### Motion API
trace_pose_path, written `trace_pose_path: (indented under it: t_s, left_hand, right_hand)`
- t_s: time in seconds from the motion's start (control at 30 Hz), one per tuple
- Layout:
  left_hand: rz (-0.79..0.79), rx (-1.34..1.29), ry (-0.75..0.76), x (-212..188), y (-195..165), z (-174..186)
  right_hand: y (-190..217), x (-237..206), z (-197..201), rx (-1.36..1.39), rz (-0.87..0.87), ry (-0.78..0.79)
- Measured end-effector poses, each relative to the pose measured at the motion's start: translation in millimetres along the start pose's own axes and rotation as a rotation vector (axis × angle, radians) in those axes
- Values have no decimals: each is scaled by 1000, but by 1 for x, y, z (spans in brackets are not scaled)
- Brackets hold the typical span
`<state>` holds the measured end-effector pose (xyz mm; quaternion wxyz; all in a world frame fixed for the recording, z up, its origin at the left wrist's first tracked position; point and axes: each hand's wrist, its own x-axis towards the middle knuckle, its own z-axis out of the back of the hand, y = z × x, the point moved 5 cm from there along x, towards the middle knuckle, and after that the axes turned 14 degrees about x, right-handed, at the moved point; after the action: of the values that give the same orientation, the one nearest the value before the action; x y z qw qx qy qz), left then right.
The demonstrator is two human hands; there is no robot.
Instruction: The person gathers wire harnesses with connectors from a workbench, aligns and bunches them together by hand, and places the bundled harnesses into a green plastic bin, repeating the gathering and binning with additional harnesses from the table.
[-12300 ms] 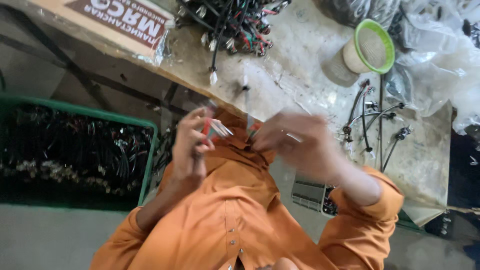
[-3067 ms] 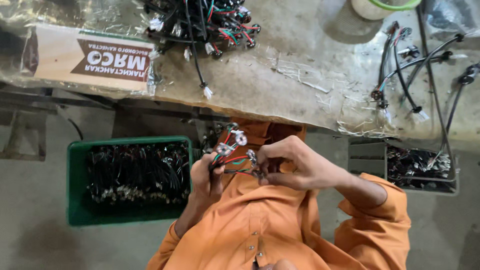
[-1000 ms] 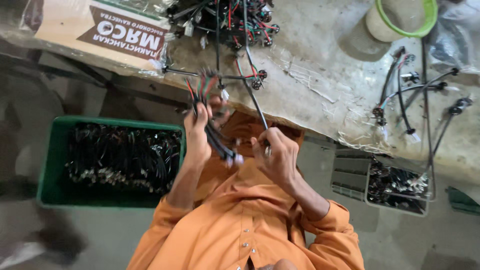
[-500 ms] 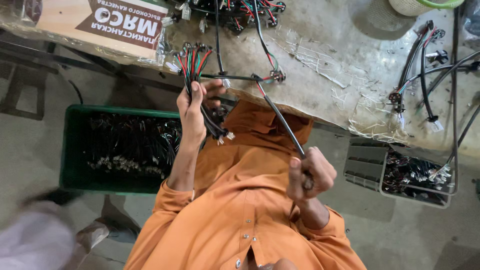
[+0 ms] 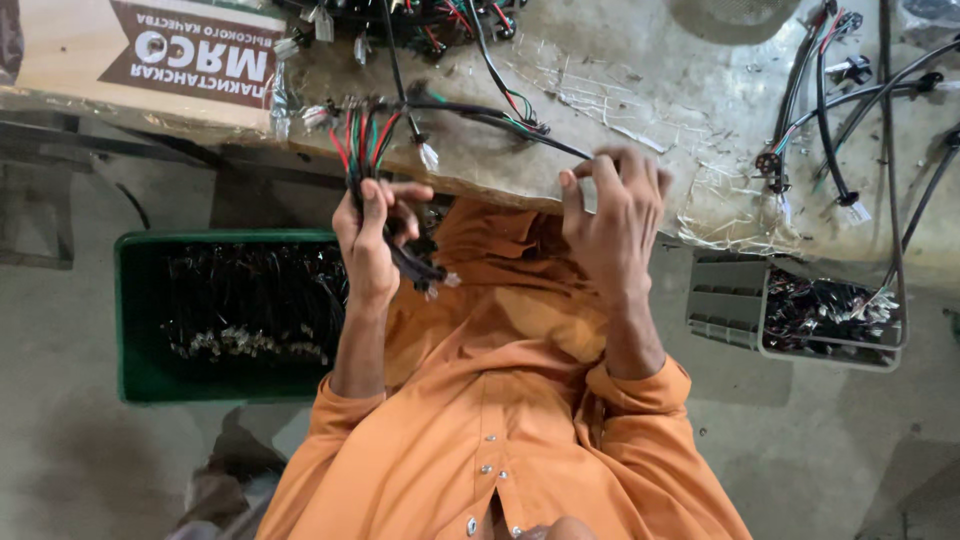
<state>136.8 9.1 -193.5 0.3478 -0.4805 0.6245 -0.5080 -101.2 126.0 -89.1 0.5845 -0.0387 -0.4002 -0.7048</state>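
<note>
Left hand [image 5: 372,235], frame centre-left, fist clamped on wire bundle [image 5: 362,150]: light, floppy, grip near connectors. Right hand [image 5: 612,215] prob. pinching black cable [image 5: 500,118], centre-right.

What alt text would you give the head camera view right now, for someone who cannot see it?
Seen from above, a person in an orange shirt holds a bundle of red, green and black wires in the left hand, while the right hand grips a black cable at the worktable's edge. A green crate of wire parts sits below left, a grey bin below right.
</note>
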Motion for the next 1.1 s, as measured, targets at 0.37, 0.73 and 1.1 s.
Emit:
trace_pose_path:
  t_s: [0.37, 0.73, 1.1]
  left_hand:
    - [-27, 5, -20, -22, -1, 11]
    - [-51, 54, 10, -36, -2, 3]
    - [-116, 135, -7, -50, -16, -5]
  right_hand:
    - [-24, 40, -68, 71, 183, 140]
    - [-15, 48, -26, 130, 148, -172]
    - [-30, 3, -42, 943, -27, -337]
